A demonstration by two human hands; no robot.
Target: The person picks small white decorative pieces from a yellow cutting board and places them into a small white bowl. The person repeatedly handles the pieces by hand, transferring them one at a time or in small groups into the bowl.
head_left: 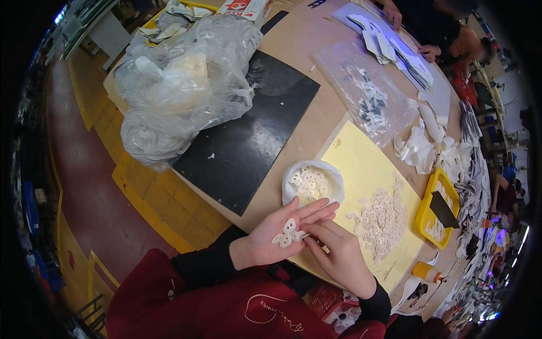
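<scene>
Palm up in front of me, my left hand (274,234) is open with its fingers stretched out. Several small white cut-out pieces with holes (289,233) lie on that palm. My right hand (337,251) reaches across from the right, its thumb and fingertips pinched on the edge of one white piece (305,234) over the left fingers. Just beyond both hands stands a round container lined with a white bag (288,188), holding more such pieces (310,183). To the right, a loose heap of the same pieces (381,217) covers part of a yellow sheet (344,148).
A black board (254,135) lies left, partly under a large clear plastic bag (186,85). Farther right are a yellow tray (422,212) with a dark flat piece, and an orange-yellow bottle (427,272). Across the table, another person's hands (392,14) are near white pieces.
</scene>
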